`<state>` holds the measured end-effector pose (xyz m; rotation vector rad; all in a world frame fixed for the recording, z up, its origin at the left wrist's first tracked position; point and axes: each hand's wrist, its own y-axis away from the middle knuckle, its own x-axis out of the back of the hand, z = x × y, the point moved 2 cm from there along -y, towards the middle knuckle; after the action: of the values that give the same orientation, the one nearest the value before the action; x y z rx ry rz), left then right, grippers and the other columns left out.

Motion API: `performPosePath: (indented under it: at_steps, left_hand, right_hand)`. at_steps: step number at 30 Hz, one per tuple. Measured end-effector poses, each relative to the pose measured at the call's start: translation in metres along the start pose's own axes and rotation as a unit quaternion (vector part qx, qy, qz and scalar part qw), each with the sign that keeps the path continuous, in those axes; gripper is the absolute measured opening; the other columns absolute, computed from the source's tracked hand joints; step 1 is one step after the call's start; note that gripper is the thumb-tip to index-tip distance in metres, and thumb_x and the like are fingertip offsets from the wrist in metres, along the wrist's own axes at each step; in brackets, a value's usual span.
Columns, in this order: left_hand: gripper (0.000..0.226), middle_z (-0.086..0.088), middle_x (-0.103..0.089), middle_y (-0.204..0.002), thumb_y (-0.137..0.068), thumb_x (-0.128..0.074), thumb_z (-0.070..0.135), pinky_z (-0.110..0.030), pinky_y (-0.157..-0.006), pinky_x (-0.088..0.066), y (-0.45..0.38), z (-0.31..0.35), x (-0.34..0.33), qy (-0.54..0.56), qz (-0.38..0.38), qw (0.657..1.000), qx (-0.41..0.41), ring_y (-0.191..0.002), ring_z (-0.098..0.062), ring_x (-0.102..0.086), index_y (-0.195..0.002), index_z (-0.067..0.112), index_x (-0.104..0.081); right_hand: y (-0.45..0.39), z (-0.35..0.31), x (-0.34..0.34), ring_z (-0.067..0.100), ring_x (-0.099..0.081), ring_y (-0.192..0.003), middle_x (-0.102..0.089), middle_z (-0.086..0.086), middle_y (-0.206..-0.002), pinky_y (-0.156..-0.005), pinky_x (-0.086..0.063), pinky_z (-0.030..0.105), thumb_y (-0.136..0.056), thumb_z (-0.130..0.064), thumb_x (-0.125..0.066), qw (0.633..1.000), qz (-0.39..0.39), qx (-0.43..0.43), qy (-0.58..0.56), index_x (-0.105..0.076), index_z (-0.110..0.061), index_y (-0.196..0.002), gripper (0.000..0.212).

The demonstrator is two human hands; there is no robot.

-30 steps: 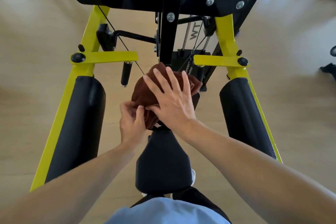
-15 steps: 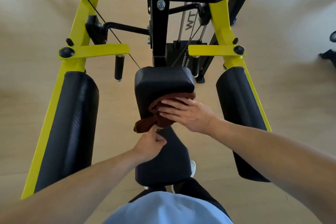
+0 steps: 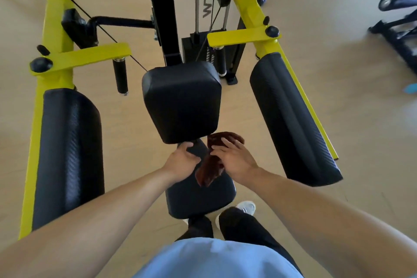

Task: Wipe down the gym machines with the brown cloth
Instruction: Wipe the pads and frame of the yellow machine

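My right hand (image 3: 235, 160) presses the crumpled brown cloth (image 3: 211, 169) flat-fingered onto the smooth black vinyl seat (image 3: 198, 196), just beneath the rounded back pad (image 3: 181, 101). My left hand (image 3: 181, 160) curls around the seat's narrow front edge.

Cloth: the brown cloth (image 3: 214, 160) has come off the upper black pad (image 3: 181, 101), where it lay half a second ago, and now sits lower, on the narrow front end of the seat (image 3: 198, 194), with one end trailing down toward the person.
Right hand: the right hand (image 3: 234, 158) has followed the cloth down; it pressed on the upper pad before and now rests on the cloth over the seat.
Left hand: the left hand (image 3: 182, 160) has moved up from the seat's side; its fingers (image 3: 186, 145) now curl around the seat just under the upper pad.
View: the camera has moved closer, so the upper pad appears larger.
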<state>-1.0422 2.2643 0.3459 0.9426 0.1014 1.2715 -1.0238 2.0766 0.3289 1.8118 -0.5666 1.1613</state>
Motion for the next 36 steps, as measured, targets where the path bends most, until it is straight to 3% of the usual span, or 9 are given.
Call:
performPosePath:
  at_steps: [3, 8, 12, 16, 20, 24, 28, 33, 36]
  left_hand:
    - [0.052, 0.003, -0.074, -0.099, -0.095, -0.061, 0.023, -0.035, -0.091, -0.052, -0.002, 0.006, -0.005, 0.016, 0.035, 0.999, -0.024, -0.097, -0.019, -0.068, -0.143, 0.017, -0.043]
    - [0.037, 0.004, -0.068, -0.109, -0.093, -0.061, 0.016, -0.033, -0.089, -0.052, 0.003, 0.030, 0.001, 0.056, 0.114, 0.991, -0.043, -0.102, -0.020, -0.066, -0.129, 0.020, -0.056]
    - [0.023, 0.005, -0.069, -0.104, -0.093, -0.060, 0.007, -0.035, -0.097, -0.053, 0.023, 0.055, 0.023, 0.081, 0.210, 0.969, -0.098, -0.103, -0.015, -0.066, -0.109, 0.022, -0.064]
    - [0.023, 0.008, -0.068, -0.100, -0.095, -0.060, 0.005, -0.014, -0.084, -0.052, 0.064, 0.092, 0.052, 0.047, 0.305, 0.913, -0.266, -0.093, -0.003, -0.064, -0.112, 0.020, -0.062]
    - [0.031, -0.003, -0.065, -0.119, -0.091, -0.064, 0.010, -0.023, -0.101, -0.044, 0.082, 0.135, 0.082, -0.154, 0.396, 0.805, -0.413, -0.113, -0.016, -0.058, -0.122, 0.010, -0.061]
    - [0.056, 0.001, -0.042, -0.155, -0.098, -0.057, 0.037, -0.040, -0.122, -0.022, 0.060, 0.160, 0.096, -0.293, 0.305, 0.854, -0.304, -0.147, -0.019, -0.030, -0.149, 0.021, -0.042]
    - [0.071, 0.006, -0.016, -0.168, -0.100, -0.043, 0.053, -0.040, -0.126, -0.004, 0.048, 0.151, 0.088, -0.386, 0.286, 0.837, -0.261, -0.156, -0.016, -0.008, -0.160, 0.026, -0.017]
    - [0.076, 0.002, -0.017, -0.168, -0.096, -0.047, 0.051, -0.041, -0.127, -0.006, 0.046, 0.148, 0.087, -0.406, 0.302, 0.818, -0.274, -0.156, -0.019, -0.010, -0.160, 0.023, -0.017]
    - [0.079, 0.001, -0.016, -0.168, -0.095, -0.052, 0.049, -0.041, -0.127, -0.006, 0.046, 0.148, 0.086, -0.415, 0.297, 0.814, -0.277, -0.156, -0.020, -0.010, -0.160, 0.022, -0.016]
  right_hand:
    - [0.014, -0.001, -0.012, 0.033, -0.060, -0.120, -0.066, 0.008, -0.127, -0.097, -0.051, 0.042, -0.106, -0.019, -0.047, 0.916, 0.043, -0.168, -0.363, -0.058, -0.021, -0.132, 0.029]
    - [0.010, -0.007, 0.015, 0.028, -0.065, -0.106, -0.068, 0.003, -0.110, -0.097, -0.053, 0.046, -0.106, -0.030, -0.048, 0.710, 0.179, -0.288, -0.618, -0.055, -0.029, -0.116, 0.013]
    - [0.005, -0.007, 0.088, 0.018, -0.066, -0.095, -0.067, -0.006, -0.100, -0.085, -0.059, 0.045, -0.104, -0.038, -0.051, 0.678, 0.296, -0.233, -0.631, -0.059, -0.039, -0.100, 0.010]
    - [0.010, -0.008, 0.146, -0.005, -0.064, -0.087, -0.066, -0.016, -0.097, -0.073, -0.056, 0.020, -0.104, -0.039, -0.050, 0.646, 0.374, -0.130, -0.652, -0.062, -0.042, -0.102, 0.012]
    - [-0.008, 0.001, 0.145, 0.011, -0.062, -0.105, -0.067, -0.007, -0.117, -0.090, -0.050, 0.030, -0.107, -0.049, -0.041, 0.605, 0.270, -0.168, -0.730, -0.060, -0.032, -0.131, 0.035]
    - [-0.012, 0.010, 0.118, 0.026, -0.068, -0.091, -0.075, 0.008, -0.101, -0.072, -0.054, 0.035, -0.101, -0.060, -0.046, 0.479, 0.080, -0.240, -0.841, -0.070, -0.014, -0.118, 0.054]
    - [-0.017, 0.010, 0.133, 0.027, -0.067, -0.100, -0.073, 0.007, -0.112, -0.100, -0.052, 0.046, -0.100, -0.060, -0.049, 0.515, 0.121, -0.241, -0.813, -0.070, -0.020, -0.122, 0.050]
    - [-0.020, 0.011, 0.184, 0.019, -0.072, -0.102, -0.076, 0.003, -0.106, -0.092, -0.059, 0.038, -0.106, -0.045, -0.048, 0.567, 0.254, -0.102, -0.777, -0.072, -0.023, -0.120, 0.035]
    - [-0.027, 0.010, 0.173, 0.016, -0.071, -0.104, -0.076, -0.002, -0.107, -0.096, -0.058, 0.040, -0.106, -0.043, -0.048, 0.594, 0.259, -0.105, -0.754, -0.072, -0.036, -0.111, 0.025]
